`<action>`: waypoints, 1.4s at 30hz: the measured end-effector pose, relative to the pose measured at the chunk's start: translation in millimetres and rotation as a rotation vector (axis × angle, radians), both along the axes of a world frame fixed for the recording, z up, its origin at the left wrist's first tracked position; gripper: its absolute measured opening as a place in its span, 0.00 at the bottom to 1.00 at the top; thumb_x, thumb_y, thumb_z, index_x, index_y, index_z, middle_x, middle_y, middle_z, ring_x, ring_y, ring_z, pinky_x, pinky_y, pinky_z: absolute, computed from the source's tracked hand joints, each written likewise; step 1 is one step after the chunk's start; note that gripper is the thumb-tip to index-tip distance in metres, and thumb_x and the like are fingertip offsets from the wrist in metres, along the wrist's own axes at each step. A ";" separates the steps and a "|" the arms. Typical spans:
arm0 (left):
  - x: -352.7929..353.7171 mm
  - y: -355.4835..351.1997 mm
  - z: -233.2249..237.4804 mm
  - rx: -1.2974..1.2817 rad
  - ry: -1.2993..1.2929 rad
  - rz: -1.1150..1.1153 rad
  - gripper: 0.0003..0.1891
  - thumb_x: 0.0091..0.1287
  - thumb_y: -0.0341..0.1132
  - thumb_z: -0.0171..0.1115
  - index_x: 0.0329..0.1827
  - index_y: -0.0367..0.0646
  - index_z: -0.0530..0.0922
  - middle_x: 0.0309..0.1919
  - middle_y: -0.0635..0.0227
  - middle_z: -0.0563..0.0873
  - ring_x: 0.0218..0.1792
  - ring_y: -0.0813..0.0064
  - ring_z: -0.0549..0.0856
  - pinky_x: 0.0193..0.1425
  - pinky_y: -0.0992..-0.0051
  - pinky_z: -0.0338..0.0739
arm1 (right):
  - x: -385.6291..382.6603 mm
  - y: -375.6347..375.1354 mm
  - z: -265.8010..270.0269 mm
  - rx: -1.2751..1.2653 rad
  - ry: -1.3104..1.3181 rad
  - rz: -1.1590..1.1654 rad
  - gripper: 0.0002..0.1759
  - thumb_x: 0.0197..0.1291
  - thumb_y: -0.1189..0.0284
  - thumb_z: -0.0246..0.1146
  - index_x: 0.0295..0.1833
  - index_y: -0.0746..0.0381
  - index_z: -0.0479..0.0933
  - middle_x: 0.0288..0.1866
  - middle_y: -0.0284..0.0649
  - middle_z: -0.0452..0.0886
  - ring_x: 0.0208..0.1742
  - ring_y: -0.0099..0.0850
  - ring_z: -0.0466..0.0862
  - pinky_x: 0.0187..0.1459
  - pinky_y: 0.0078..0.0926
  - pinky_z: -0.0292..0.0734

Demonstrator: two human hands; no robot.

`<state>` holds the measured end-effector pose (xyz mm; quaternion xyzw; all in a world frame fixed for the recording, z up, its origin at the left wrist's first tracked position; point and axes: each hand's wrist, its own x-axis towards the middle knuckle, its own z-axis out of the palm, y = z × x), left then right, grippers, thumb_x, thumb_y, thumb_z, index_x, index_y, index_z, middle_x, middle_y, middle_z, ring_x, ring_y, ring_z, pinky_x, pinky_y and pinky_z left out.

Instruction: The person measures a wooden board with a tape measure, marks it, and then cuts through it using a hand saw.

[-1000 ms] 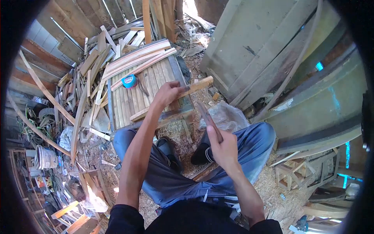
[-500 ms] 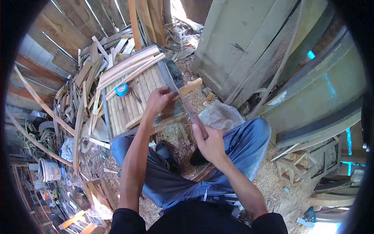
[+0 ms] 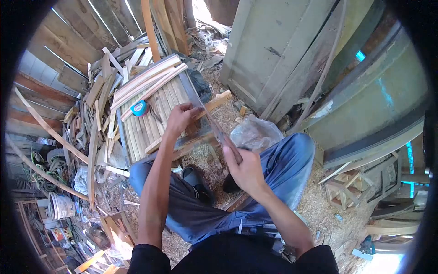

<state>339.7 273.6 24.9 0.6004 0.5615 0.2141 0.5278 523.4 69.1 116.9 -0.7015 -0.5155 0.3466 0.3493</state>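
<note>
My right hand (image 3: 245, 170) is closed round the dark handle of a long thin blade tool (image 3: 220, 133), which looks like a saw. The blade slants up and left across a light wooden strip (image 3: 218, 101). My left hand (image 3: 180, 119) is closed on the near part of that strip, left of the blade, its fingers curled over it. Beneath the strip is a slatted wooden panel (image 3: 142, 132) with a dark edge. On the panel rest a blue tape measure (image 3: 138, 108) and several pale wood strips (image 3: 147, 81).
Scrap wood (image 3: 104, 86) is heaped at the left. A clear plastic bag (image 3: 256, 133) lies on the shavings beyond my knee. Large grey panels (image 3: 273, 50) lean at the right, near a small wooden frame (image 3: 344, 188). A white bucket (image 3: 61, 208) stands far left.
The view has shifted slightly, moving most of the scene a little left. My right hand and the tool have shifted slightly relative to the strip; both hands keep their hold.
</note>
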 end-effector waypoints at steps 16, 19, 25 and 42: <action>6.1 -10.3 15.5 0.131 0.185 -0.017 0.20 0.64 0.47 0.67 0.25 0.38 0.77 0.17 0.69 0.75 0.22 0.78 0.71 0.29 0.71 0.66 | 10.5 -37.0 15.5 -0.008 0.016 -0.045 0.19 0.68 0.58 0.62 0.44 0.65 0.85 0.20 0.56 0.77 0.25 0.54 0.82 0.28 0.41 0.76; 4.7 -8.5 8.4 0.109 0.102 -0.014 0.20 0.64 0.47 0.67 0.25 0.38 0.78 0.16 0.69 0.75 0.21 0.78 0.72 0.29 0.71 0.66 | 7.5 -21.4 13.6 0.012 0.043 -0.054 0.25 0.70 0.56 0.61 0.34 0.69 0.81 0.15 0.49 0.68 0.16 0.33 0.69 0.25 0.34 0.69; 11.1 -15.0 20.8 0.098 0.079 0.003 0.20 0.64 0.48 0.67 0.25 0.38 0.79 0.17 0.70 0.76 0.22 0.78 0.72 0.30 0.71 0.66 | -2.1 5.0 -10.6 0.008 0.045 -0.053 0.26 0.70 0.55 0.60 0.31 0.69 0.81 0.15 0.46 0.75 0.18 0.32 0.79 0.26 0.34 0.71; 11.5 -17.1 26.4 0.070 0.155 0.002 0.21 0.63 0.51 0.69 0.29 0.38 0.81 0.18 0.65 0.81 0.22 0.72 0.82 0.31 0.70 0.74 | 4.4 -13.8 -4.5 0.075 0.026 -0.032 0.24 0.71 0.57 0.59 0.38 0.70 0.83 0.14 0.44 0.71 0.18 0.25 0.68 0.25 0.33 0.67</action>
